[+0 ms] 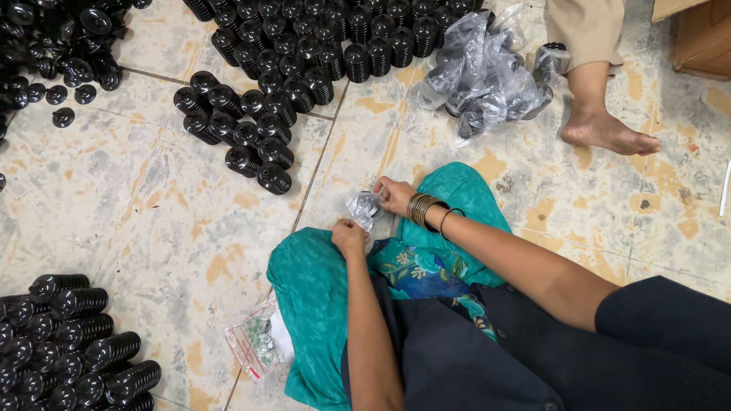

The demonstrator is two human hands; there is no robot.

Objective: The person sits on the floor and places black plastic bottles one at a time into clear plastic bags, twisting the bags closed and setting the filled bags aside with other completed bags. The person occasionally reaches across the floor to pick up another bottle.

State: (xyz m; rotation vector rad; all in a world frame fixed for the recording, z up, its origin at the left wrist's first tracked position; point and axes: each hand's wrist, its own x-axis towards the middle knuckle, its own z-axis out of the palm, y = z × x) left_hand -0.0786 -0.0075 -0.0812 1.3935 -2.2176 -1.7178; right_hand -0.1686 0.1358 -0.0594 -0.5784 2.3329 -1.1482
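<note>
Plastic bag: your small, crinkled clear plastic bag [364,208] sits between both hands, above your teal-clad knee [312,289].
Right hand: your right hand [394,195] pinches the bag's upper edge, fingers closed on it.
Left hand: your left hand [349,237] curls shut on its lower edge.
Nearby: glossy ribbed stacks of black caps [259,141] lie on the mottled tile floor [152,213]; a clear packet [255,346] rests by your knee.

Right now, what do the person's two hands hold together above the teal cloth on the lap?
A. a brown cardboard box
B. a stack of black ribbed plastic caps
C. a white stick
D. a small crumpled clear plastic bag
D: the left hand and the right hand both pinch the small crumpled clear plastic bag between them, while the black ribbed plastic caps lie apart on the floor.
</note>
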